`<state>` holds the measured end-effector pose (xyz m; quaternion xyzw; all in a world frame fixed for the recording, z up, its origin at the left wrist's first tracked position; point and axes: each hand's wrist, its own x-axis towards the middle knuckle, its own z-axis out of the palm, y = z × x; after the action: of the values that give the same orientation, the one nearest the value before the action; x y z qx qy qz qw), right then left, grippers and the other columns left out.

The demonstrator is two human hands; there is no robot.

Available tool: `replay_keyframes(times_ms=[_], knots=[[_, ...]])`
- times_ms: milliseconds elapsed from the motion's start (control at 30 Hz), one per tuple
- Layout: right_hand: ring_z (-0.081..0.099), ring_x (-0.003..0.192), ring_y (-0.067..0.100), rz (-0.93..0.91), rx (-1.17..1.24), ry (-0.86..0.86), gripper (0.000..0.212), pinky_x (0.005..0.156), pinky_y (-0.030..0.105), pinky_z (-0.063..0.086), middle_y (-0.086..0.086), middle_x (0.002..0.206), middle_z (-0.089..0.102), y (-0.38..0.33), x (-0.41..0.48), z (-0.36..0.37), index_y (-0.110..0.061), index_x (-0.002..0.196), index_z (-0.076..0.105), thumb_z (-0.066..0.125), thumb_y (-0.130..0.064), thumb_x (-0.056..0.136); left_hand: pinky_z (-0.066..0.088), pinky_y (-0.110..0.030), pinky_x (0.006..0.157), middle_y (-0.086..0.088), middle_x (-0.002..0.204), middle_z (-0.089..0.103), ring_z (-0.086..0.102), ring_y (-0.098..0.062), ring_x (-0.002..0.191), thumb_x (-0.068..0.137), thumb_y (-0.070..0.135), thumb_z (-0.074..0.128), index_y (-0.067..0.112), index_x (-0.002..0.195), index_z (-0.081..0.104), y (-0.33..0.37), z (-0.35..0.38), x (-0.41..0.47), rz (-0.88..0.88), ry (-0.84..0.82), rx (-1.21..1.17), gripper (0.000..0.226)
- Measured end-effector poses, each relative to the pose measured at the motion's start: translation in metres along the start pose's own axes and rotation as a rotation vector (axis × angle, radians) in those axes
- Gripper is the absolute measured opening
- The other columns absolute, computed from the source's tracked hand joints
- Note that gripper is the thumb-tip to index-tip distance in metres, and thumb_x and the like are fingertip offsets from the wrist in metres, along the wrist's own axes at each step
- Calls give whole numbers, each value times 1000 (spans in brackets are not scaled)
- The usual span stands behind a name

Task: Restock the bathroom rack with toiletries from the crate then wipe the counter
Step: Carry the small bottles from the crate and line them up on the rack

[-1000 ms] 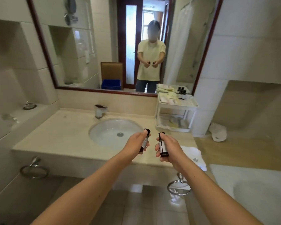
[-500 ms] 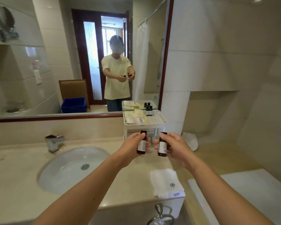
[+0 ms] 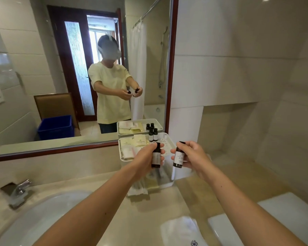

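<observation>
My left hand (image 3: 146, 159) grips a small dark bottle with a white label (image 3: 156, 158), held upright. My right hand (image 3: 192, 156) grips a second small dark bottle (image 3: 178, 157) beside it. Both bottles hover just in front of the top tier of the white two-tier rack (image 3: 169, 142), which stands on the counter (image 3: 149, 210) against the mirror. On that top tier stand two dark bottles (image 3: 153, 134) at the back, with pale sachets (image 3: 133, 142) to their left. The rack's lower tier holds more packets, partly hidden by my hands.
A folded white cloth (image 3: 182, 229) lies at the counter's front edge. The round sink (image 3: 36, 221) and chrome tap (image 3: 19, 192) are at the left. A white bathtub rim (image 3: 267, 219) is at the right. The mirror reflects a blue crate (image 3: 56, 127) behind me.
I have stepped closer to the rack and turned right. Both hands have carried their bottles forward, up to the rack's top tier.
</observation>
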<state>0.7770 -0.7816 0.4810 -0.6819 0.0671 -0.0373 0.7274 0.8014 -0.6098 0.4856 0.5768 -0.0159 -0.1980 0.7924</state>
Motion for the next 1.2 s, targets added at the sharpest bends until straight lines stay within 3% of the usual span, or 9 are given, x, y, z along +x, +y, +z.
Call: replay_keyframes(times_ms=[167,300,367,500,633,767,900,1033,1200], knots=[[74,81,26,5,-13,7,24,63,36,59,7,91,76,8,50,-9,-11,95,59,68,-32,89,56,-33,67,-9,107,67,65,-24,92,101,29,46,13,115,60,-2,-9,52,35,44,240,26],[73,72,14,-2,-79,-15,23,58,30,57,2,83,74,11,99,-21,-11,90,63,71,-32,86,50,-46,98,-8,113,68,64,-24,107,97,29,54,14,116,59,0,-11,100,122,81,427,24],[73,73,13,4,-107,-32,24,58,29,57,3,86,74,11,127,-29,-10,91,65,73,-31,84,52,-40,94,-3,110,68,65,-17,103,95,29,58,14,118,59,3,-9,125,167,122,530,27],[72,84,20,12,-160,-77,26,70,34,61,7,93,73,13,187,-45,-12,93,67,77,-32,80,48,-16,72,5,101,68,65,-4,91,91,25,65,17,116,61,11,-3,176,229,184,698,26],[71,90,22,33,-208,-133,31,77,36,60,9,100,71,22,239,-55,-11,104,66,76,-28,81,54,-29,82,7,98,66,63,-8,92,89,24,67,18,112,61,18,0,224,262,254,948,25],[69,93,24,25,-310,-172,25,77,36,57,4,98,70,32,279,-56,-15,102,66,74,-28,82,54,-34,86,4,105,68,63,-14,99,88,26,68,20,115,64,26,1,263,299,261,1220,28],[68,91,26,7,-396,-198,21,81,42,56,4,93,70,41,307,-55,-19,97,68,75,-30,81,54,-36,84,4,112,70,63,-15,102,87,28,68,23,118,66,28,-2,293,313,300,1375,31],[65,87,24,-25,-478,-196,19,80,42,54,6,90,66,49,329,-52,-21,92,68,77,-31,79,52,-37,77,8,100,71,60,-18,97,86,34,66,30,105,70,25,-8,318,341,308,1551,19],[55,71,10,-54,-550,-210,14,63,24,45,-6,76,58,57,349,-45,-26,86,69,78,-31,76,38,-31,76,3,105,65,53,-21,101,84,43,66,32,116,68,18,-19,341,405,334,1687,33]])
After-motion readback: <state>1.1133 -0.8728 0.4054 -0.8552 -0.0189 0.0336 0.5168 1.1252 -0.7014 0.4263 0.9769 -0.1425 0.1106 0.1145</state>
